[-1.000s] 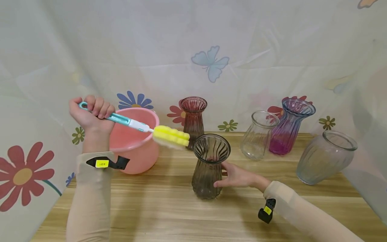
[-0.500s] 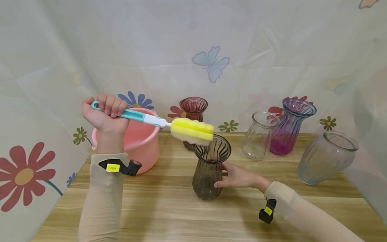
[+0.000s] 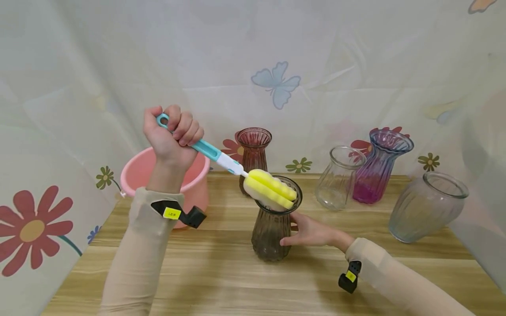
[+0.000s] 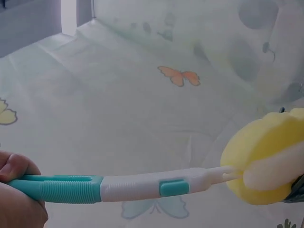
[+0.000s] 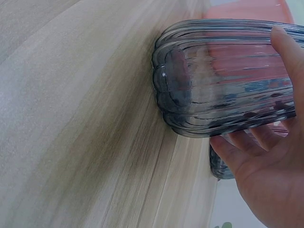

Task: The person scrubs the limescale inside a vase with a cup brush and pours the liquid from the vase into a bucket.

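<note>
My left hand [image 3: 174, 136] grips the teal end of a sponge bottle brush [image 3: 227, 162], with its handle slanting down to the right. The brush's yellow and white sponge head [image 3: 270, 191] overlaps the mouth of a grey ribbed glass vase [image 3: 270, 237]. That vase stands upright on the wooden table. From the right side my right hand [image 3: 312, 230] holds the vase, thumb in front and fingers behind. In the right wrist view the thumb lies along the grey glass [image 5: 223, 80]. The left wrist view shows the brush's white and teal handle [image 4: 137, 187] and the sponge.
A pink bucket [image 3: 193, 193] stands behind my left forearm. At the back is a red-to-grey vase [image 3: 254, 153]. To the right are a clear vase [image 3: 334, 188], a blue-to-purple vase [image 3: 371, 175] and a wide pale vase [image 3: 423, 210]. A flowered curtain [image 3: 189, 57] hangs behind.
My left hand has moved right and up, tilting the brush downward; its sponge has gone from beside the grey vase to its mouth. The right hand and the vase have stayed put.
</note>
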Action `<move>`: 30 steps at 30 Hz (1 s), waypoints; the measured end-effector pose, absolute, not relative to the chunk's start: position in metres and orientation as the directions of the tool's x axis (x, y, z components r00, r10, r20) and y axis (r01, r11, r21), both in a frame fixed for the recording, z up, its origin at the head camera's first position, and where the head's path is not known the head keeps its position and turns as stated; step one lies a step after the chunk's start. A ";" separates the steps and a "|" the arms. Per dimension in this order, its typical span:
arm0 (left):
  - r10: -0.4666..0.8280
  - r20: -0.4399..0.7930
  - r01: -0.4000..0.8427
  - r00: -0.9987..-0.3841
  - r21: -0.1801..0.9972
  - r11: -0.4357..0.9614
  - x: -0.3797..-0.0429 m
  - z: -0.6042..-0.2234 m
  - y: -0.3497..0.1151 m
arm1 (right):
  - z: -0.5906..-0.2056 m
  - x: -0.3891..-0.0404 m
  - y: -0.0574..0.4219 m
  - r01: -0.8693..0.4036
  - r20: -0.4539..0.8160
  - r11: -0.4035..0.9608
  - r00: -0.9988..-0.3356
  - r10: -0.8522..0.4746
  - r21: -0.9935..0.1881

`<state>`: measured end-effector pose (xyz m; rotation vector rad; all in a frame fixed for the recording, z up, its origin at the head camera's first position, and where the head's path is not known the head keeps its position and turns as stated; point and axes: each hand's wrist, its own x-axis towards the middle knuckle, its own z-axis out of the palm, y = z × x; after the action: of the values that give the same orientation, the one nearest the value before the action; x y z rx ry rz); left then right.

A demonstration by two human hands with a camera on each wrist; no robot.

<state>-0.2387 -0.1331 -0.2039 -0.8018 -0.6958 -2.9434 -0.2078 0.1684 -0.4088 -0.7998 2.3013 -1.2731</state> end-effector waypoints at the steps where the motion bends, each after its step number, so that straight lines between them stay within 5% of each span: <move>1: 0.115 0.493 0.130 -0.863 0.435 -0.891 -0.238 -0.202 -0.131 | -0.408 -0.208 0.168 -0.290 -0.063 0.426 -0.762 -0.645 -0.857; 20: 0.367 0.587 0.279 -0.722 0.731 -0.622 -0.233 -0.170 -0.071 | -0.410 -0.207 0.168 -0.304 -0.054 0.427 -0.760 -0.648 -0.852; 30: 0.461 0.526 0.246 -0.715 0.806 -0.539 -0.233 -0.170 -0.045 | -0.408 -0.208 0.166 -0.325 -0.042 0.429 -0.755 -0.655 -0.843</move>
<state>-0.2327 -0.0450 -0.1704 -1.2202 -1.5617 -2.6092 -0.2076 0.1660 -0.4076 -0.8367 2.3236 -1.2513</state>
